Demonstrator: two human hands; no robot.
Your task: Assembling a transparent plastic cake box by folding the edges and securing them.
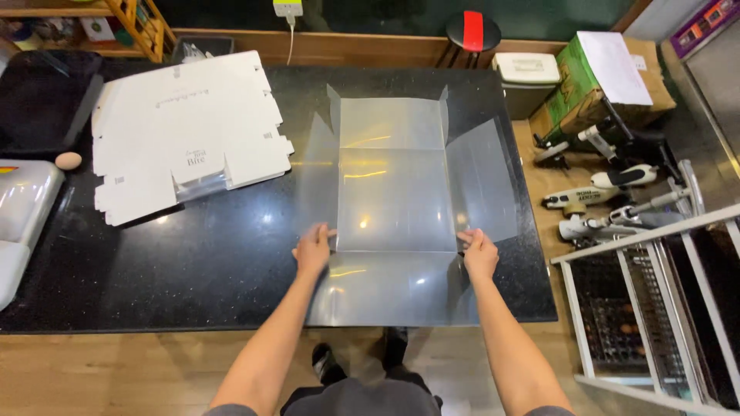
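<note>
Clear plastic sheet (393, 200), a flat box blank w/ creased flaps, lies open on the black table (193, 270), near edge just about at the table's front edge. Left hand (312, 250) pinches the sheet at the left end of the near crease, thumb and fingers closed on the plastic; right hand (479, 253) does the same at the right end, fingers curled onto the edge. Both hands are well apart, one per corner. Side flaps stand tilted up already, far flap lies roughly flat. Risks, as I judge them: sheet is slick and so is the glossy table, so a push fwd could slide the whole blank instead of bending it at the crease. Uneven pull, one hand ahead of the other, would likely skew the fold off the score line and leave a white kink in the plastic. Near flap close to the table edge could droop or catch there. Stack of white card blanks (185, 131) sits to the left, apart from the sheet, so a big shove left might nudge it. An egg (68, 160) rests far left by a white appliance (19, 208); prob. safe, but round things roll if the table gets bumped.
</note>
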